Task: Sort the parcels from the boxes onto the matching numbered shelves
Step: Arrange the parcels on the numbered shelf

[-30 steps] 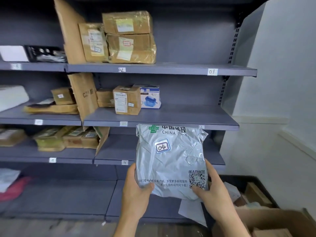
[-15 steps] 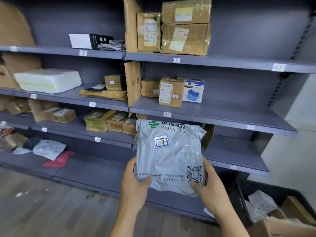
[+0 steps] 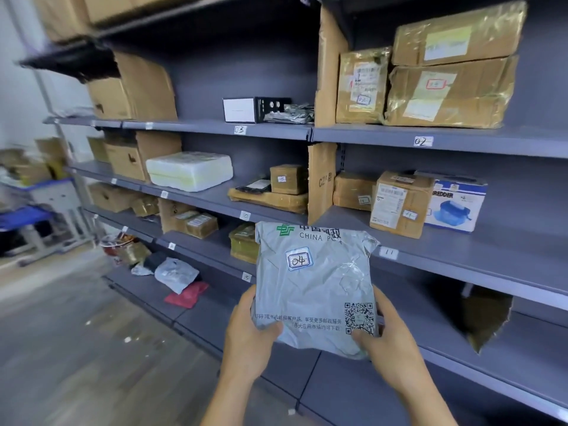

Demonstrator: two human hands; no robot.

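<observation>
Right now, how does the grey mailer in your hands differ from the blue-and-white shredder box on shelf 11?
The grey mailer is a soft, creased bag; the shredder box is a rigid carton. The mailer is held up by the left hand and right hand; the box rests on the shelf. The mailer carries a handwritten 04 sticker; no number sticker is visible on the box. Both have printed fronts.
</observation>
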